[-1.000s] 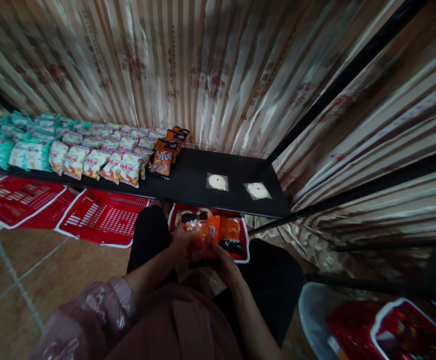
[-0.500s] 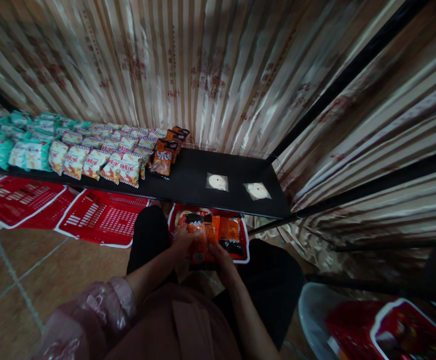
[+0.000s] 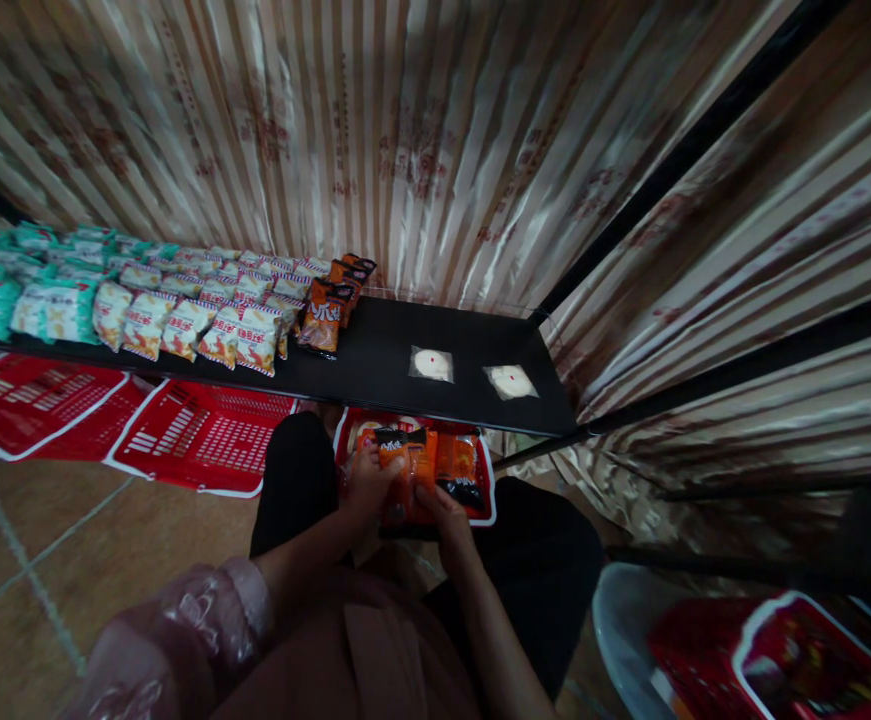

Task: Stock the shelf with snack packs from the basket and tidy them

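Note:
Between my knees, both hands hold orange-and-black snack bags (image 3: 410, 478) above a red basket with a white rim (image 3: 493, 505). My left hand (image 3: 372, 484) grips the left side, thumb across the front. My right hand (image 3: 446, 520) pinches the lower right corner. Whether one bag or a small stack is held, I cannot tell. Another orange bag (image 3: 457, 460) lies in the basket to the right, and paler packets show behind the held bags. On the black shelf (image 3: 375, 350) above, several similar orange bags (image 3: 320, 316) stand at the end of the rows.
White snack bags (image 3: 255, 335) and teal-and-white bags (image 3: 60, 308) fill the shelf's left side. Two flat, round white items in clear wrappers (image 3: 431, 364) lie at its right. Red baskets (image 3: 202, 435) sit below on the left. Black poles (image 3: 675, 180) and a striped curtain (image 3: 420, 120) border the shelf.
My hands keep their hold on the orange bags, with only small shifts of the fingers. The whole view has slid slightly.

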A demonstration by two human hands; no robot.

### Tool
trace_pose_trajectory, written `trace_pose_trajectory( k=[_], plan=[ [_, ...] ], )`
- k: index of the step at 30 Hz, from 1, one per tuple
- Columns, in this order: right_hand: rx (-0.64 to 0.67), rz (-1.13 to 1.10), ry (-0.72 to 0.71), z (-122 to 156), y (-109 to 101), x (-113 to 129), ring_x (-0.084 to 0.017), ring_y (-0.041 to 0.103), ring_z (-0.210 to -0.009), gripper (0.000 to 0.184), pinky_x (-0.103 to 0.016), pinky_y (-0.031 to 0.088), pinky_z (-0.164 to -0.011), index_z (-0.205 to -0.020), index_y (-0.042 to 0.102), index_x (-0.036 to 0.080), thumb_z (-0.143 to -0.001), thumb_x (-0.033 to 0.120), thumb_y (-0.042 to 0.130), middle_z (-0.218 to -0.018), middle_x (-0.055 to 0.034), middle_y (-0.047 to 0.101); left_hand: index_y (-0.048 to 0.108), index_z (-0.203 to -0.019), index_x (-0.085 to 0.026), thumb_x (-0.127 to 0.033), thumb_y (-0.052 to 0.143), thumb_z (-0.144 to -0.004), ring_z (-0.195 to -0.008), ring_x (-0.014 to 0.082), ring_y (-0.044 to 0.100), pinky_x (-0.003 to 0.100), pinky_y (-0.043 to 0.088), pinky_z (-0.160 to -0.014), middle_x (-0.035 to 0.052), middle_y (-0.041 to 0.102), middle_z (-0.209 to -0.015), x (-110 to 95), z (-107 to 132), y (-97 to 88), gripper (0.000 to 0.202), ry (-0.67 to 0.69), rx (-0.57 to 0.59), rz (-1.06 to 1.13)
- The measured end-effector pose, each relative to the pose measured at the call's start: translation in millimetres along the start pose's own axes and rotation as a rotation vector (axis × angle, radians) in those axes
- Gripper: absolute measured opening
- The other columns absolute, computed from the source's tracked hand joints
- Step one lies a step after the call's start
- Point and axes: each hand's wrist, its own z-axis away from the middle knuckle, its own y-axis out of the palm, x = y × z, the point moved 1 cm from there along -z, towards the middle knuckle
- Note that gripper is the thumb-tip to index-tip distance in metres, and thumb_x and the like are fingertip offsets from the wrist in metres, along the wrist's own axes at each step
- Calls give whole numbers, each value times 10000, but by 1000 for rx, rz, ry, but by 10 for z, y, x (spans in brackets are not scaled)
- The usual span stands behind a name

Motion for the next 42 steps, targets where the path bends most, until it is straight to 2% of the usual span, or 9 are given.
trace_pose_trajectory(
  k=[4, 10, 15, 18, 22, 28, 32, 37, 42],
  plan=[
    [-51, 24, -14, 56, 32, 52, -262, 702, -782, 499, -394, 555, -786, -973, 712, 146, -546, 383, 811, -840, -78, 744, 545, -990, -183, -283, 725, -606, -757, 141, 575, 289, 486, -736, 32, 581, -930, 3, 33, -24, 436, 150, -116, -240],
    [-50, 75, -74, 104, 68, 97, -239, 699, -726, 500, -353, 564, -719, -916, 725, 167, -499, 421, 829, -807, -66, 745, 575, -989, -207, -247, 598, -712, -764, 138, 525, 289, 456, -767, 17, 509, -913, -152, 167, -33, 280, 242, -31, -368],
    [-50, 184, -143, 93, 72, 120, -231, 678, -667, 580, -337, 556, -643, -881, 733, 152, -438, 514, 825, -743, -63, 736, 600, -914, -219, -223, 574, -721, -715, 144, 515, 278, 437, -742, 4, 511, -838, -248, 238, -38, 195, 202, 3, -322],
    [-62, 317, -167, 92, 40, 137, -233, 670, -684, 575, -324, 544, -627, -881, 735, 169, -463, 561, 790, -713, -46, 728, 601, -853, -222, -214, 565, -729, -705, 153, 516, 280, 430, -745, -1, 528, -780, -275, 267, -34, 129, 188, 26, -272],
    [-141, 565, -255, 141, -7, 215, -239, 670, -762, 490, -300, 524, -664, -898, 738, 237, -554, 585, 725, -740, -21, 732, 605, -787, -227, -195, 567, -723, -732, 166, 525, 289, 422, -796, -2, 559, -753, -297, 296, -22, 81, 180, 54, -197],
    [-264, 1003, -347, 295, 80, 378, -268, 668, -872, 439, -327, 489, -745, -980, 722, 312, -640, 582, 658, -893, -43, 739, 605, -851, -226, -230, 560, -752, -828, 184, 558, 293, 426, -832, 24, 618, -847, -345, 323, -14, 108, 162, 116, -119],
    [-235, 1149, -445, 382, 193, 406, -282, 660, -929, 462, -345, 477, -784, -1086, 688, 262, -721, 531, 601, -1019, -92, 714, 600, -835, -207, -278, 585, -751, -807, 178, 560, 270, 428, -791, 23, 606, -801, -351, 328, -23, 111, 101, 142, -78],
    [-180, 1243, -595, 459, 271, 434, -240, 658, -902, 403, -300, 471, -762, -1102, 675, 255, -771, 462, 575, -1000, -83, 708, 571, -849, -188, -310, 577, -768, -760, 157, 570, 243, 435, -717, 22, 598, -779, -369, 369, -20, 146, 56, 183, 4],
    [-199, 1408, -589, 517, 310, 468, -230, 642, -901, 421, -288, 464, -721, -1152, 646, 253, -816, 478, 528, -1027, -89, 681, 540, -869, -183, -336, 616, -741, -748, 148, 595, 227, 459, -679, 23, 616, -812, -429, 411, 0, 213, -73, 215, 133]
  ],
)
